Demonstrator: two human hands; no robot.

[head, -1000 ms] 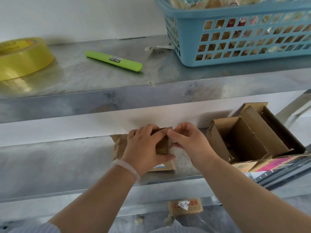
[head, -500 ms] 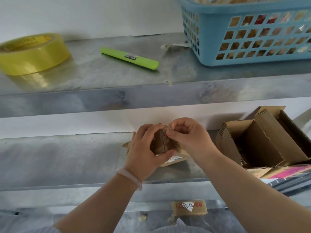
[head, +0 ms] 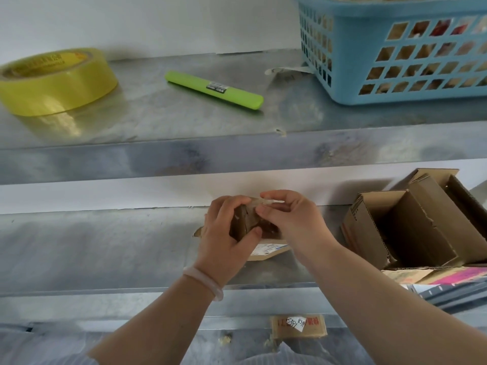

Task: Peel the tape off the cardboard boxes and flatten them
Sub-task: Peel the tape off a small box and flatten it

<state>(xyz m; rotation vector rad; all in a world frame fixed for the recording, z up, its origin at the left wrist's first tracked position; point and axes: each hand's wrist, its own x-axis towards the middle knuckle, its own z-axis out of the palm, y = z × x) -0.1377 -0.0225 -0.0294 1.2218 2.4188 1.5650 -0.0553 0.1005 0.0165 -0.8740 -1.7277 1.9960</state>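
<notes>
Cardboard box point(head: 243, 225): small, probably light, held just above lower shelf point(head: 105, 246). Left hand point(head: 224, 241) clamps its body; right hand point(head: 292, 222) pinches tape end point(head: 264, 201) at top. Tape likely tears, so pull slowly.

2 metal shelves before a white wall point(head: 131, 19)
The upper shelf point(head: 184, 127) is mottled grey and softly reflective under even light; the wall rises behind it, and the lower shelf point(head: 92, 246) lies beneath it, same metal.
</notes>
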